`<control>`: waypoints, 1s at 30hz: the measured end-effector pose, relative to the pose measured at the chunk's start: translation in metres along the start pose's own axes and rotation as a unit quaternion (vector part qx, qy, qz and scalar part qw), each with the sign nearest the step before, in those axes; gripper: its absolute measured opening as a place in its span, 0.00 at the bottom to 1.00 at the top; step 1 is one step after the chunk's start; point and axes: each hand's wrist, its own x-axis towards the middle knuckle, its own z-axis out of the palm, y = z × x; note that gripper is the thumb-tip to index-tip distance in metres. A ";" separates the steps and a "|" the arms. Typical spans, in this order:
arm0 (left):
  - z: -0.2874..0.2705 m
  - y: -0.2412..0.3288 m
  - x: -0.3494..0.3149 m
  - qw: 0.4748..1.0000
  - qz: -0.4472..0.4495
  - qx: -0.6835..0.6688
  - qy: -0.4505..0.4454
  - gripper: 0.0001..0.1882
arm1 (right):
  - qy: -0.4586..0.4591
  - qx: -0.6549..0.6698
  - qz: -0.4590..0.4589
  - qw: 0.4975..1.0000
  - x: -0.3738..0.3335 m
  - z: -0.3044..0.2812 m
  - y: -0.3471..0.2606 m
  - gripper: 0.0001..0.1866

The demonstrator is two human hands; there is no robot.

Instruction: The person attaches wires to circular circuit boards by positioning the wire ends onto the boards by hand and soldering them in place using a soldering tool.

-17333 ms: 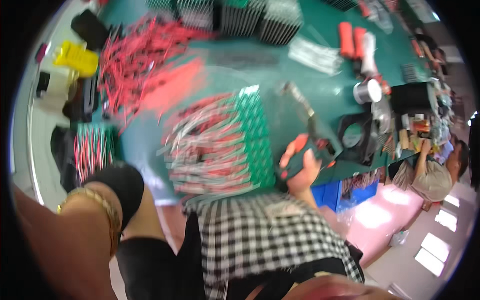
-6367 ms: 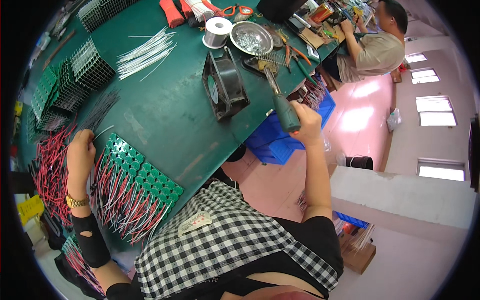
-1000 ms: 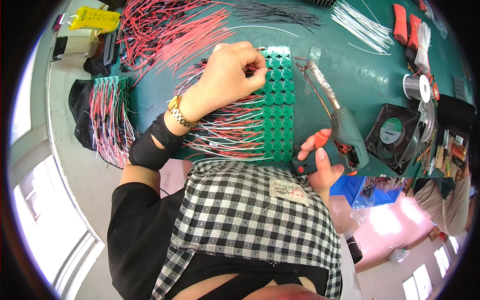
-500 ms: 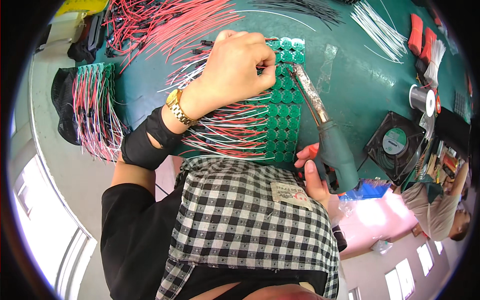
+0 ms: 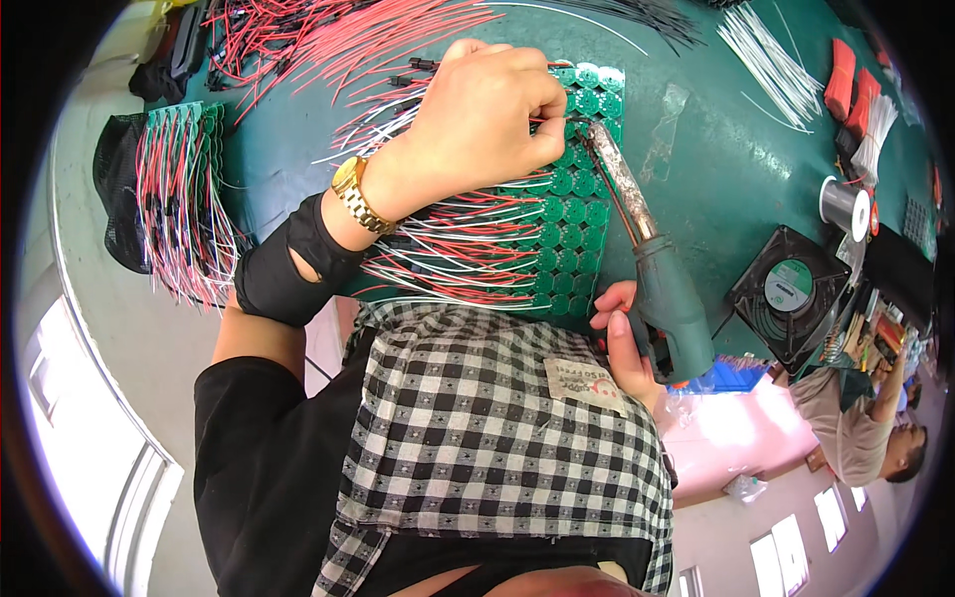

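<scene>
- Left hand (image 5: 477,119): closed, fingertips pinched on a thin wire (image 5: 552,120) at the top of the panel (image 5: 562,214); resting over the panel's upper left part.
- Gold watch (image 5: 356,195) on the left wrist, black sleeve (image 5: 293,264) just below it.
- Right hand (image 5: 625,343): wrapped shut around the grey-green handle of the soldering iron (image 5: 647,264); thumb lying along the handle's left side, other fingers hidden behind it.
- Iron angled up and left from the handle; tip (image 5: 589,134) meeting the panel just beside the left fingertips, at the pinched wire's end. Actual contact of tip and wire too small to confirm.
- Panel: green, made of rows of round discs, flat on the green table (image 5: 726,199), directly ahead of the checked apron (image 5: 487,438). Red and white leads (image 5: 448,259) fanned out from its left edge, passing under the left wrist.
- Second batch (image 5: 184,199) of wired green boards at far left, on black mesh, well apart from both hands.
- Loose red wires (image 5: 328,40) heaped at top left; bundle of white wires (image 5: 771,60) at top right.
- Solder spool (image 5: 846,207) and square black fan (image 5: 791,294) right of the iron, near but not touching it.
- Another person (image 5: 860,428) seated at lower right, apart from the work.
</scene>
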 end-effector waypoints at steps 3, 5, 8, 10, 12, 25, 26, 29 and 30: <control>-0.001 0.000 0.000 1.000 -0.005 0.000 -0.001 0.06 | 0.011 -0.009 -0.006 1.000 -0.001 0.002 0.003 0.07; -0.001 0.000 -0.001 1.000 -0.001 -0.001 -0.002 0.06 | 0.028 0.024 -0.020 0.999 -0.002 0.006 0.006 0.07; 0.000 -0.001 0.000 1.000 0.006 -0.008 -0.001 0.06 | 0.053 0.084 -0.023 0.995 -0.003 0.011 0.004 0.08; 0.000 -0.002 -0.001 1.000 0.004 -0.006 0.000 0.06 | 0.055 0.110 -0.013 0.992 -0.003 0.010 0.001 0.08; 0.000 -0.002 -0.002 1.000 0.004 -0.004 0.001 0.06 | 0.030 0.082 -0.049 0.995 -0.003 0.005 -0.001 0.13; -0.002 -0.002 -0.002 1.000 0.013 0.001 -0.005 0.06 | 0.081 0.159 -0.118 0.977 0.002 0.009 0.008 0.18; -0.002 -0.002 -0.003 1.000 0.018 0.000 -0.010 0.05 | 0.081 0.159 -0.119 0.977 0.003 0.009 0.011 0.17; -0.007 -0.002 -0.002 0.999 0.039 0.007 -0.028 0.05 | 0.085 0.158 -0.113 0.977 0.002 0.009 0.010 0.17; -0.009 -0.001 -0.001 0.999 0.041 0.005 -0.029 0.05 | 0.086 0.158 -0.105 0.978 0.002 0.008 0.008 0.17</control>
